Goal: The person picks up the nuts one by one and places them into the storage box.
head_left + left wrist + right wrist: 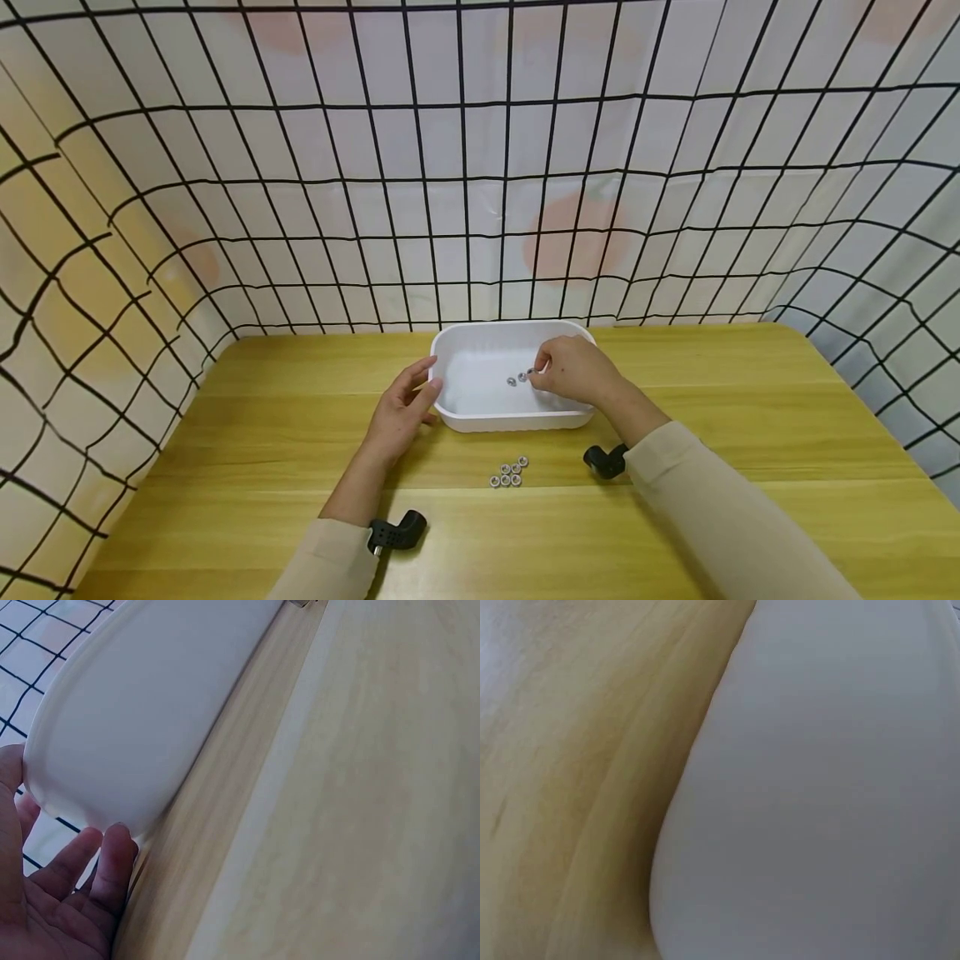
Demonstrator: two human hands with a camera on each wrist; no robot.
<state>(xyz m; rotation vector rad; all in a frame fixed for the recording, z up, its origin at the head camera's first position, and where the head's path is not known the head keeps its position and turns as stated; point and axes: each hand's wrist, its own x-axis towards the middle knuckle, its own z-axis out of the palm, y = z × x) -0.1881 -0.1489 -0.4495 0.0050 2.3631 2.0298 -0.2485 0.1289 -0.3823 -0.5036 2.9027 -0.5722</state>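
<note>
A white plastic tray [517, 421] stands on the wooden table, and a few small metal nuts [512, 382] lie in it. My right hand [577, 369] reaches over the tray's right side, its thumb and index finger pinching a nut [532, 371] near the tray floor. At the tray's left end, my left hand [397, 414] touches the outer wall with loosely spread fingers; the left wrist view shows these fingertips [116, 844] against the tray [150, 712]. In front of the tray, several more nuts [506, 480] sit in a small group. The right hand is out of sight in the right wrist view.
The wooden table [262, 433] extends around the tray. Behind it and along both sides rises a black grid net [465, 175] over pale, patterned sheeting. A black wrist device [397, 531] is on the left forearm, another [604, 461] on the right.
</note>
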